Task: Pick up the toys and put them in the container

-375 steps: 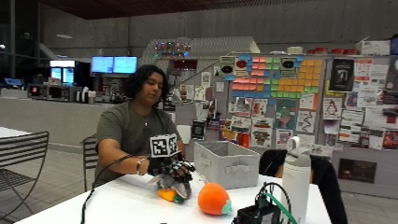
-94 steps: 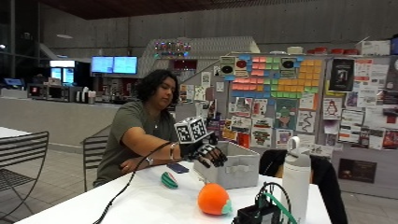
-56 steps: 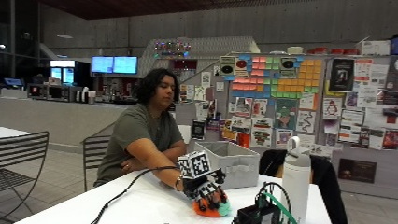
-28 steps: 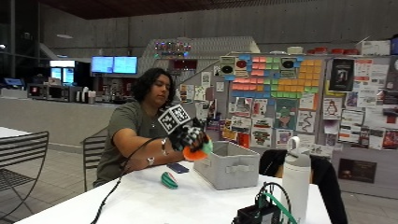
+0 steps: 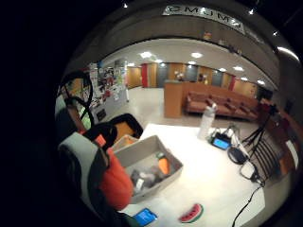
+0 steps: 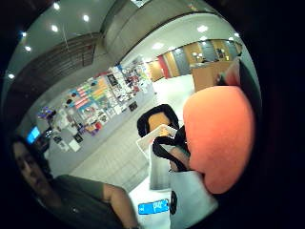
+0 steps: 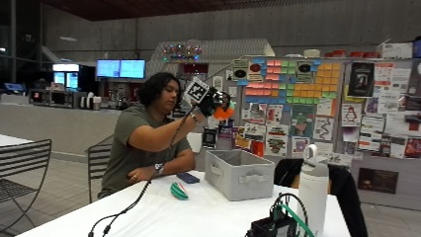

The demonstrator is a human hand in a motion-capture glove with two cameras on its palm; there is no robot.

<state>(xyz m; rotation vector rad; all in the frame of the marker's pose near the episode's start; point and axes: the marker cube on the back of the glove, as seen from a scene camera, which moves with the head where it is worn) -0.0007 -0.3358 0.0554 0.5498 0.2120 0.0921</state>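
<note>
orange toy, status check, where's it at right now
Right hand gripping orange toy, raised high above the grey container. Watermelon slice toy on the table beside container. Drop path looks unobstructed.

A white bottle and a blue phone rest on the table.

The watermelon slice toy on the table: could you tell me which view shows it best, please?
The little finger side palm view: the watermelon slice toy lies unobstructed on the table, red face showing. The outside view shows it edge-on beside the grey container. The thumb side palm view misses it.
</note>
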